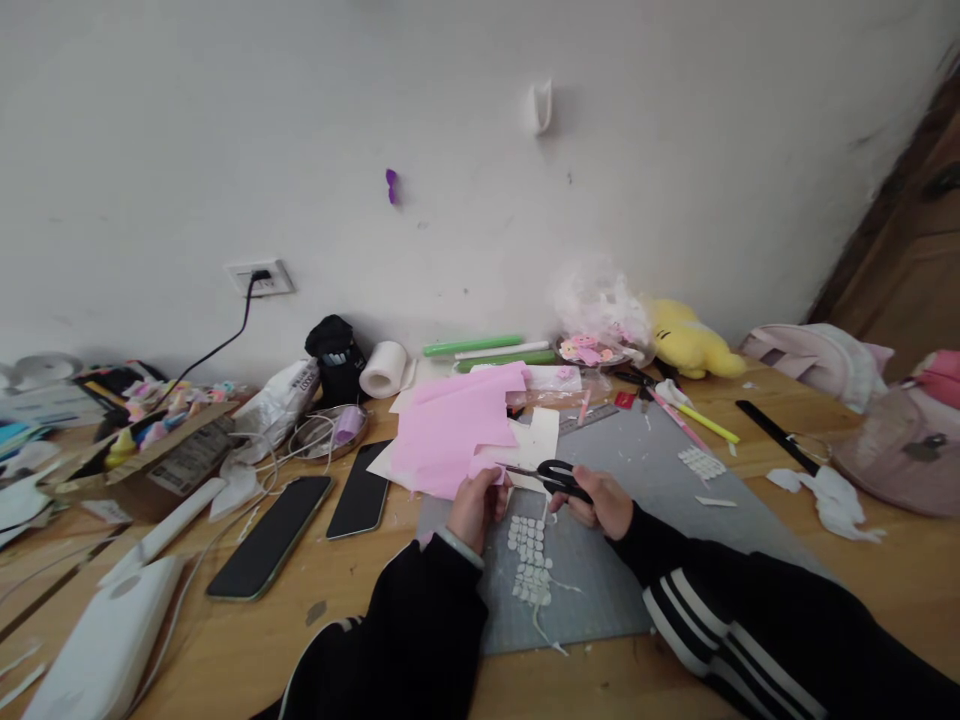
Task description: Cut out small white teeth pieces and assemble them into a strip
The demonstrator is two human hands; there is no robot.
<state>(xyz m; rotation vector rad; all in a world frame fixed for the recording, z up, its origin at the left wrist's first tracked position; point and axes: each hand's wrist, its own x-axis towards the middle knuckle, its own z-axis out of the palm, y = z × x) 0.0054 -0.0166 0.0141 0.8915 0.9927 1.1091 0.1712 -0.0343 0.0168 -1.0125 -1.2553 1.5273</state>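
Note:
Black-handled scissors are in my right hand, its fingers in the handle loops and the blades pointing left. My left hand pinches the lower edge of a pink sheet close to the blade tips. The sheet has a stepped, cut right edge and lies partly over cream paper. Below my hands, small whitish rounded pieces sit in rows on the grey mat, with thin white strands beside them. A second small group of these pieces is at the mat's right.
Two dark phones and a white box lie left. A cardboard box, cables, a paper roll and a yellow plush toy stand behind. A black strip and crumpled tissue are right.

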